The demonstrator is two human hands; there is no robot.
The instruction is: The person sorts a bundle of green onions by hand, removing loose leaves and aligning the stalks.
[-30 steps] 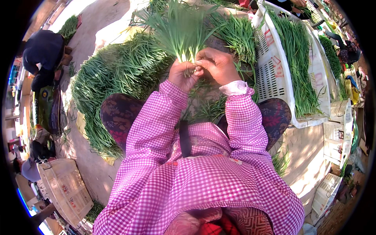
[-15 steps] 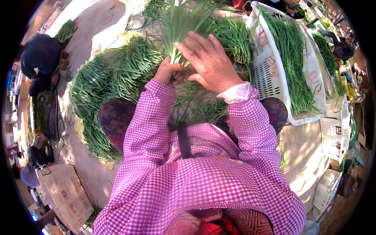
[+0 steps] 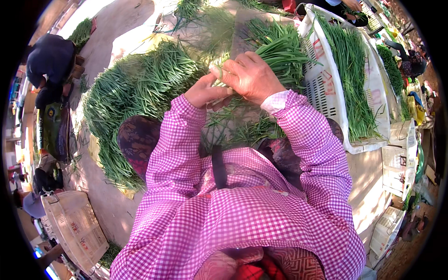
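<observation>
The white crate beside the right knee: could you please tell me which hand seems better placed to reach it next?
Probably the right hand: it is nearer the white crate, while the left hand lies farther across. Both are together at the green stalks, though.

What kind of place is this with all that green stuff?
It's probably a vegetable sorting or packing yard. There's a big pile of long green stalks, a white plastic crate holding more, and another person bending over nearby.
</observation>
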